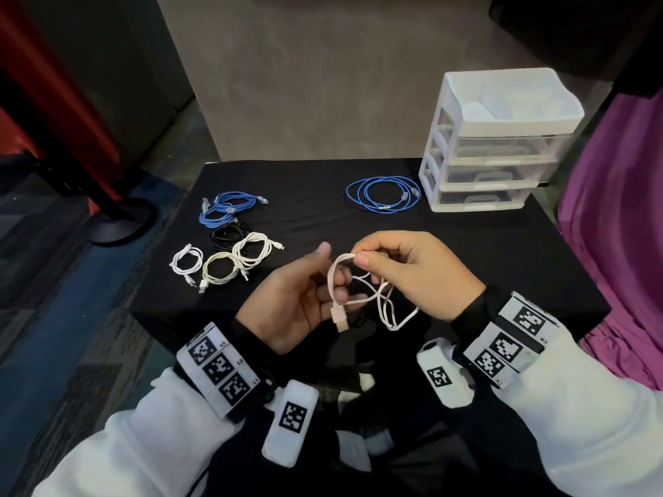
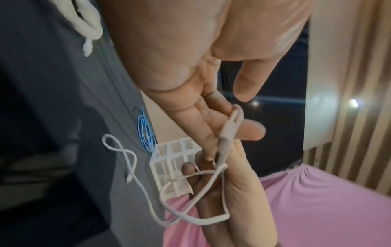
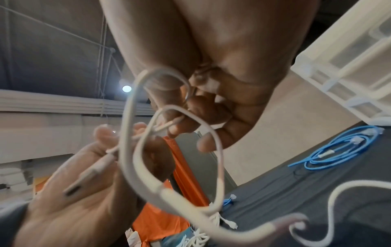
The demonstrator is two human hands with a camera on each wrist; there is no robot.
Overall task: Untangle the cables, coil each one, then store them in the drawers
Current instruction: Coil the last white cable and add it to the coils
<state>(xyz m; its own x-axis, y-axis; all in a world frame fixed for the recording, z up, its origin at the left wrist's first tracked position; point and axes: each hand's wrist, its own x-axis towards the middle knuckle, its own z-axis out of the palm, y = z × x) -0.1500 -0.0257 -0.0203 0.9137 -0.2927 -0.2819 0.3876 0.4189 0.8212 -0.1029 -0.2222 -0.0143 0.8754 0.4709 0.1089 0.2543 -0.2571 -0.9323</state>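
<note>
Head view, grip: the right hand [image 1: 412,274] is pinching the top loop of a white cable [image 1: 358,288] between thumb and forefinger; the left hand [image 1: 297,299] is curling its fingers around the same loop, thumb raised, the flat plug [image 1: 340,319] hanging just below its fingers.
Head view, cable's place: it is hanging in the air between both hands, above the near edge of the black worktop [image 1: 466,252].
Handling: it is looking light, limp and thin, likely to spring out of shape; holding it at the stiffer plug and where the loops cross seems safest.
Head view, surroundings: beyond the grip, a coiled blue cable [image 1: 382,193] is lying beside the white drawer unit [image 1: 495,152], whose drawers are looking closed; beyond the left hand, a cluster of cables [image 1: 229,245] is lying on the worktop. Nothing is blocking the way to the drawers.
Left wrist view: the fingers [image 2: 203,127] are cradling the plug while slack is trailing below in a loose figure-eight.
Right wrist view: the fingertips [image 3: 207,143] are curling around crossing loops; the free end is dangling nearest the camera.
</note>
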